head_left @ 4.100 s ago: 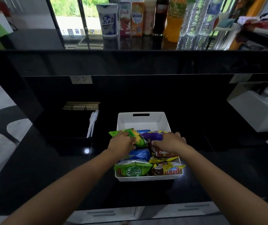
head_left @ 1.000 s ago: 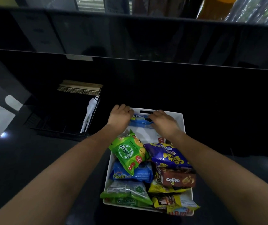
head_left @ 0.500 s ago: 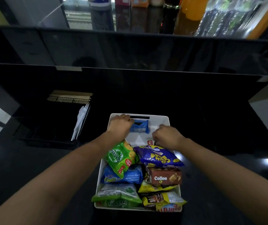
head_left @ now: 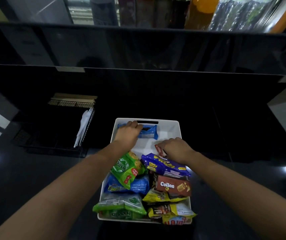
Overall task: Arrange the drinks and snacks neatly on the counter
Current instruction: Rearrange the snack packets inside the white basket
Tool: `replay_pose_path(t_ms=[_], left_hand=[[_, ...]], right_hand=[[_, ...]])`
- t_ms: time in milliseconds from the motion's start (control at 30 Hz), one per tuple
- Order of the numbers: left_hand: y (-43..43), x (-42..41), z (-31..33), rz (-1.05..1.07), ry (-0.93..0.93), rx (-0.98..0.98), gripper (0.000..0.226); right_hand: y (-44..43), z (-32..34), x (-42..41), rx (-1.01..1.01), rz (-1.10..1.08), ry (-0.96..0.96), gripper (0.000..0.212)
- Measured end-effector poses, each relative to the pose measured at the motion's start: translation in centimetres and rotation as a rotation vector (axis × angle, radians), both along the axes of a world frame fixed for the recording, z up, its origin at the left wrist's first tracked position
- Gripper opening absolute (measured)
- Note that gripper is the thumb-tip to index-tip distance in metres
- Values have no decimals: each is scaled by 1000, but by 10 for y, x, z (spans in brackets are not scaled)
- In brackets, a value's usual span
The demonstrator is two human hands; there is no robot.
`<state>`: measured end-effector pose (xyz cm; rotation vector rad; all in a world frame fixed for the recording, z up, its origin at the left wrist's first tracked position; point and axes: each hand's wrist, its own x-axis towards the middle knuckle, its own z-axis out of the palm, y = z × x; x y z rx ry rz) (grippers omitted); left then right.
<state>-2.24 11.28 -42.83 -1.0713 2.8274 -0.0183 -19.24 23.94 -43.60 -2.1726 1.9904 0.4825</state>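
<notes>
A white basket sits on the black counter, filled with snack packs. My left hand rests on a small blue packet standing against the basket's far wall. My right hand grips a small red-and-white packet near the basket's right side. Closer to me lie a green bag, a purple bag, a brown Collon box, a blue pack and several yellow and green packs. Drink bottles and cartons stand on the raised ledge at the back.
A black wire tray left of the basket holds white plastic cutlery and wooden sticks. A black upstand separates the counter from the ledge. White surfaces show at the far right and left edges.
My right hand let go of the blue packet and dropped back to the red-and-white packet. My left hand stayed at the far wall, on the blue packet.
</notes>
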Motion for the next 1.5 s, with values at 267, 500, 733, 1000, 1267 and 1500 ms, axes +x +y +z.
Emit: replay_pose_path(t_ms=[267, 500, 733, 1000, 1267, 1500], left_hand=[[-7, 8, -4, 30, -2, -12, 53], [-11, 6, -1, 30, -5, 1, 51], [-18, 6, 4, -41, -50, -35, 48], [-21, 9, 5, -116, -65, -47, 52], [-21, 11, 4, -147, -3, -30, 54], [-22, 11, 3, -189, -10, -32, 55]], right_hand=[[0, 5, -4, -202, -121, -108, 42], [-10, 6, -9, -325, -158, -18, 41], [-12, -1, -8, -250, -160, 66, 50], [-33, 15, -11, -311, -232, -11, 35], [-53, 20, -12, -380, -276, -3, 28], [-38, 21, -22, -307, -280, 115, 29]])
